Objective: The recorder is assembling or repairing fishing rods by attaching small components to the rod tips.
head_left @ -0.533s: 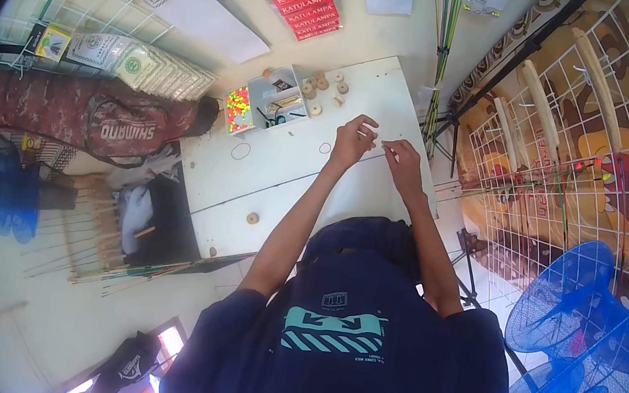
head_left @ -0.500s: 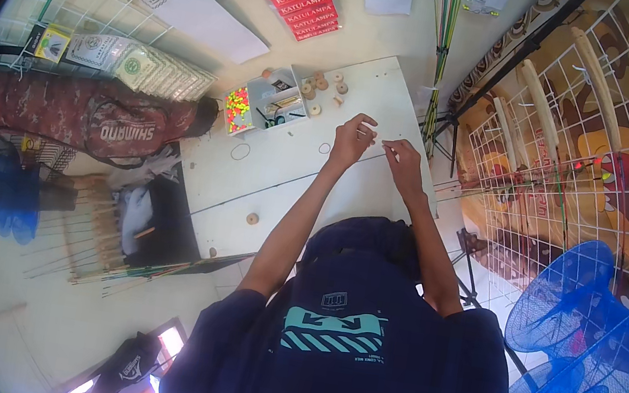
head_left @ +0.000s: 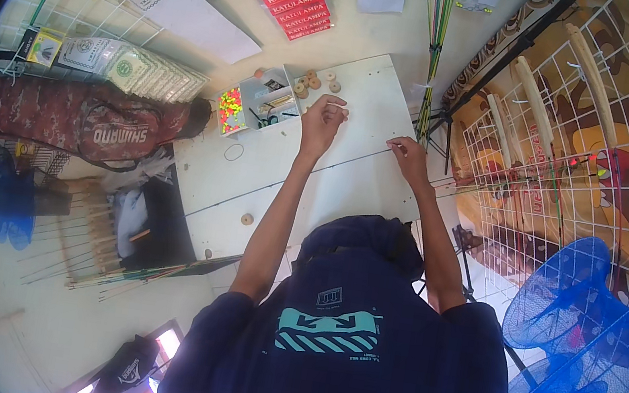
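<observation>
Above the white table (head_left: 368,82), my left hand (head_left: 320,126) is raised with its fingers bent toward the thumb. Something too small to name may be between the fingertips. To its right, my right hand (head_left: 411,160) is held in a pinch, and what it grips is too fine to make out. Several small tan wooden spools (head_left: 314,82) lie just beyond my left hand. Beside them stands a white divided box (head_left: 272,123), with bright yellow, orange and pink bits (head_left: 229,109) in one compartment and small tools in another.
A thin ring of line (head_left: 233,152) and a single spool (head_left: 247,219) rest on the left of the table. A camouflage bag (head_left: 90,118) is farther left. Thin rods (head_left: 432,60) stand at the back. Blue nets (head_left: 565,315) hang at the right by a wire grid (head_left: 583,139).
My hands have moved apart. The left hand shifted left toward the spools, while the right stayed nearly where it was. The view has shifted slightly.
</observation>
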`<state>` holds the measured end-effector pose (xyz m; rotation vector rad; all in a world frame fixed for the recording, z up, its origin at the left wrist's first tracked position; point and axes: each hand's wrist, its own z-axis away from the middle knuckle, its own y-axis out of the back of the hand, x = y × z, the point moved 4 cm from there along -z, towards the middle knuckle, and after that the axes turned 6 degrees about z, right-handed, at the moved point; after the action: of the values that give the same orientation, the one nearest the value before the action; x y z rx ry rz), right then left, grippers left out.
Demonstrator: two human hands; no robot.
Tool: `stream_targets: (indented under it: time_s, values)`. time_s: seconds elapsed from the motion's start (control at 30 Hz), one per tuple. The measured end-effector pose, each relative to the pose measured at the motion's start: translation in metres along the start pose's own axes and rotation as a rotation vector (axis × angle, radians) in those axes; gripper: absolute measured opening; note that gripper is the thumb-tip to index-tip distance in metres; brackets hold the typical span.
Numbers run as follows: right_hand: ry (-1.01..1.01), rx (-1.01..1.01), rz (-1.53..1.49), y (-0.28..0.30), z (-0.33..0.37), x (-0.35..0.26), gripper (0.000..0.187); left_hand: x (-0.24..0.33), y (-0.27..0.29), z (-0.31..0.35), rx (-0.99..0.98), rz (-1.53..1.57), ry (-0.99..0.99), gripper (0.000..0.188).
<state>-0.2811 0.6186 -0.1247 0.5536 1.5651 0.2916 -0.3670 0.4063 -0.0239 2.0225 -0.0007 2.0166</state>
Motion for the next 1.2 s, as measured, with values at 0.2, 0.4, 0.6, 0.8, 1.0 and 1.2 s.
stream_targets:
  time_s: [0.2, 0.4, 0.6, 0.8, 1.0, 1.2]
  values:
    - [-0.01, -0.022, -0.053, -0.004, -0.001, 0.013, 0.01, 0.007, 0.013, 0.001, 0.046, 0.086, -0.008, 0.014]
    - [-0.016, -0.038, -0.016, -0.006, -0.003, 0.019, 0.01, 0.021, 0.024, 0.001, 0.067, 0.128, -0.026, 0.015]
    - [-0.057, -0.075, -0.058, -0.008, -0.004, 0.02, 0.01, 0.019, 0.035, 0.0, 0.105, 0.155, -0.047, 0.013]
    - [-0.104, -0.143, -0.059, -0.009, -0.004, 0.021, 0.012, 0.017, 0.034, 0.001, 0.099, 0.182, -0.05, 0.013]
    - [-0.068, -0.099, -0.006, -0.006, -0.005, 0.026, 0.012, 0.02, 0.033, 0.001, 0.091, 0.195, -0.04, 0.013]
    - [-0.064, -0.098, 0.001, -0.007, -0.005, 0.029, 0.011, 0.02, 0.044, 0.0, 0.126, 0.183, -0.058, 0.013]
